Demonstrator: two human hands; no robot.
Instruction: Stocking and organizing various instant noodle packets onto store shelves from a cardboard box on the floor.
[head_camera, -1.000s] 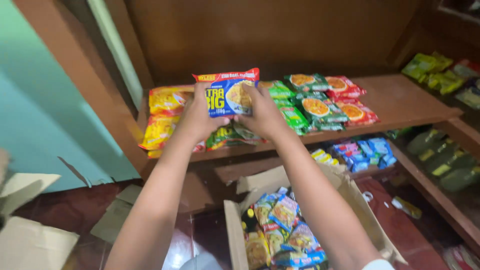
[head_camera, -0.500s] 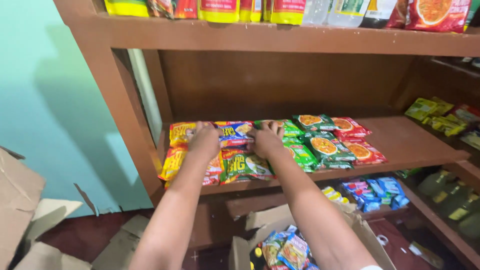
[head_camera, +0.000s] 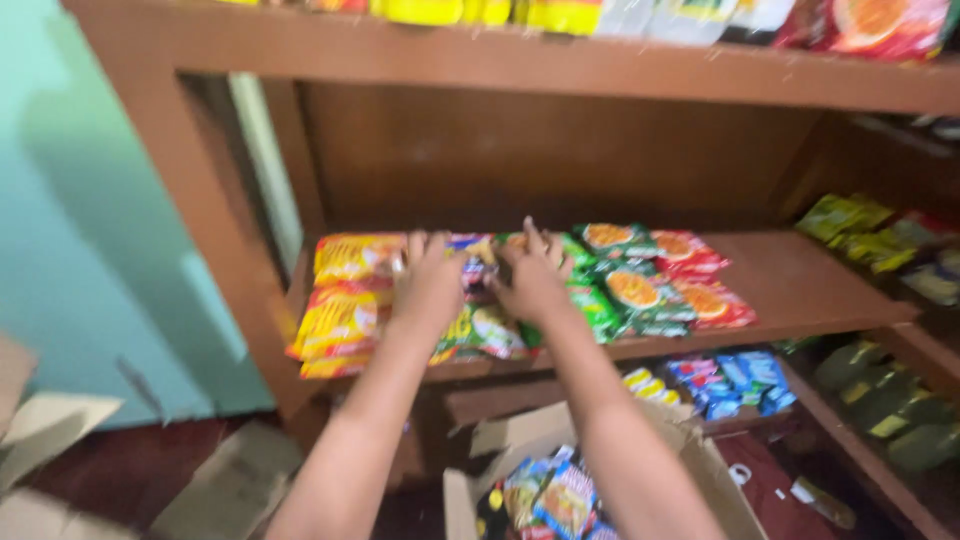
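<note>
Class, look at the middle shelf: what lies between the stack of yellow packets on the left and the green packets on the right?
In the head view, both hands, left hand and right hand, press a blue-and-red noodle packet onto a pile of greenish packets there.

From my remote seat I saw two bare forearms running up from the bottom edge, both uncovered along all the length in view. The left hand (head_camera: 428, 285) wore no glove, and I made out no ring or watch behind it at the wrist. The right hand (head_camera: 532, 280) was likewise bare, its wrist plain. Motion blur softened the fingers (head_camera: 527, 235), so a thin band could perhaps have escaped me. No sleeve edge showed near either elbow.
</note>
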